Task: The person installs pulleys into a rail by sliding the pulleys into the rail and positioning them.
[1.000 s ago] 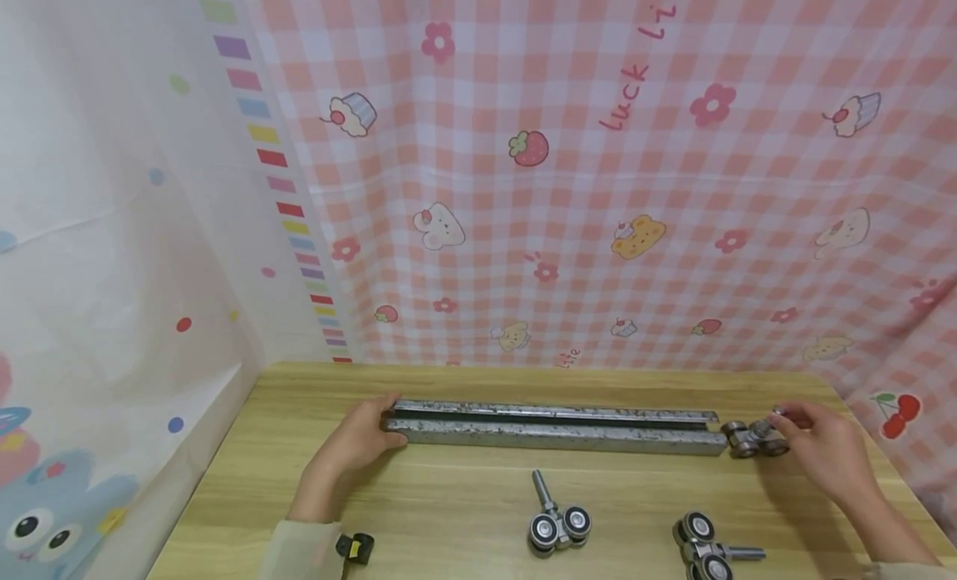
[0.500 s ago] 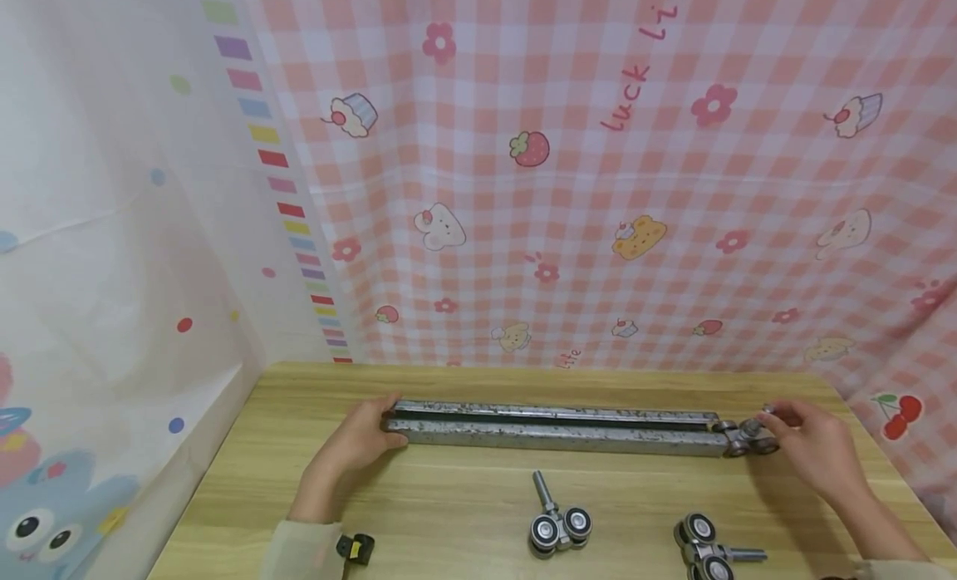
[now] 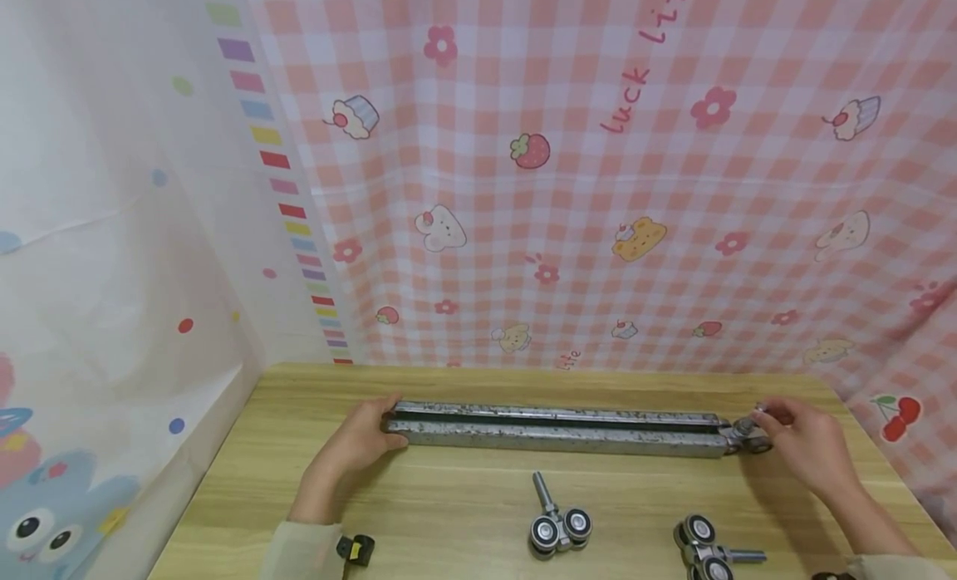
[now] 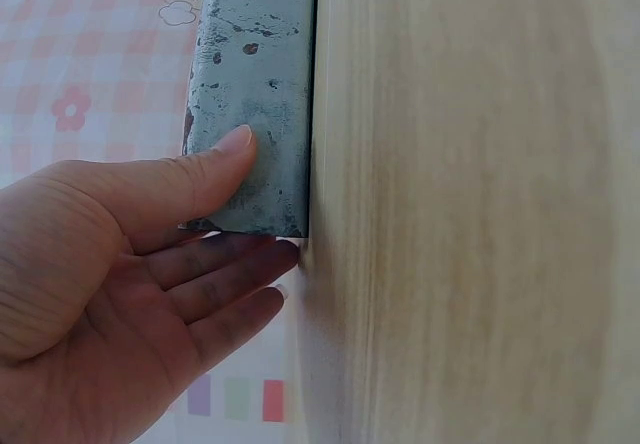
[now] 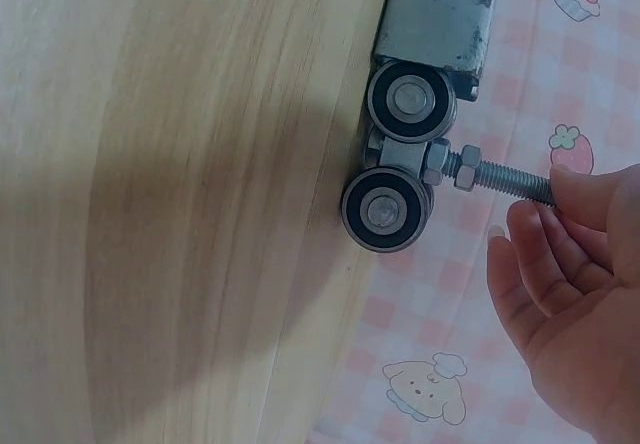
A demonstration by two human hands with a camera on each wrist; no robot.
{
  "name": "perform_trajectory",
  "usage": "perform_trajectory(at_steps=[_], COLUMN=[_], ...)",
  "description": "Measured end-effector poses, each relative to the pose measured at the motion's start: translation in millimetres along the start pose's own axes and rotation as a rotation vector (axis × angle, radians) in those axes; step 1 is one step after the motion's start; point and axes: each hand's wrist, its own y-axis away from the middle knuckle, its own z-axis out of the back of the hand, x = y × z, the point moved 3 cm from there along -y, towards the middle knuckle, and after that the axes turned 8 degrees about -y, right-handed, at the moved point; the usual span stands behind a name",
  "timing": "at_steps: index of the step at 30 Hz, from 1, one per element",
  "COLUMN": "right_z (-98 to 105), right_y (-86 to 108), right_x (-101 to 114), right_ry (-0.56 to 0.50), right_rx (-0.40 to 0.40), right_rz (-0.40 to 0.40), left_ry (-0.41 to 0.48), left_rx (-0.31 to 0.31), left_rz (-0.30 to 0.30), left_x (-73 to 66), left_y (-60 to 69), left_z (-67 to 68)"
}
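Note:
A long grey metal channel rail point(image 3: 553, 444) with worn, spotted sides lies across the table, its slot facing up. At its left end my left hand point(image 3: 359, 437) grips it, the thumb on the near side, as the left wrist view also shows. My right hand point(image 3: 811, 449) pinches the threaded bolt point(image 5: 510, 179) of a roller trolley point(image 5: 400, 154) at the rail's right end. The bolt points up. In the right wrist view one front wheel point(image 5: 410, 96) overlaps the rail's end; the other wheel point(image 5: 382, 211) is outside it. How far any wheel is inside is hidden.
Two more roller trolleys lie on the wooden table point(image 3: 449, 497) in front of the rail: one near the middle point(image 3: 549, 532), another to the right point(image 3: 705, 551). Behind the table hangs a pink checked cloth point(image 3: 478, 189). A white printed cloth point(image 3: 112, 231) hangs at the left.
My right hand has moved left with the roller trolley, from beside the rail's right end to against it, part of it overlapping the opening. My left hand and the rail have stayed put.

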Motion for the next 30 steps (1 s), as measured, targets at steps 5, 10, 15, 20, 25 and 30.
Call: perform_trajectory(at_steps=[5, 10, 15, 20, 25, 30], right_z=[-1.6, -2.9, -3.4, -3.6, -5.4, -8.1], right_y=[-0.7, -1.3, -0.6, -0.1, 0.0, -0.5], right_x=[0.5, 0.0, 0.0, 1.7, 3.6, 6.2], right_ry=[-0.007, -0.004, -0.006, -0.01, -0.028, -0.033], right_rx=[0.016, 0.035, 0.041, 0.035, 0.04, 0.053], right_rz=[-0.008, -0.021, -0.01, 0.007, 0.005, 0.002], left_ry=[-0.002, 0.0, -0.005, -0.002, -0.001, 0.005], left_rx=[-0.003, 0.004, -0.001, -0.004, -0.005, -0.006], left_rz=[-0.005, 0.007, 0.003, -0.003, -0.002, -0.001], left_x=[-0.1, 0.0, 2.2, 3.5, 3.6, 3.9], left_y=[-0.6, -1.6, -2.5, -3.1, -2.9, -3.1], left_z=[0.1, -0.3, -1.3, -1.9, -1.9, -2.4])
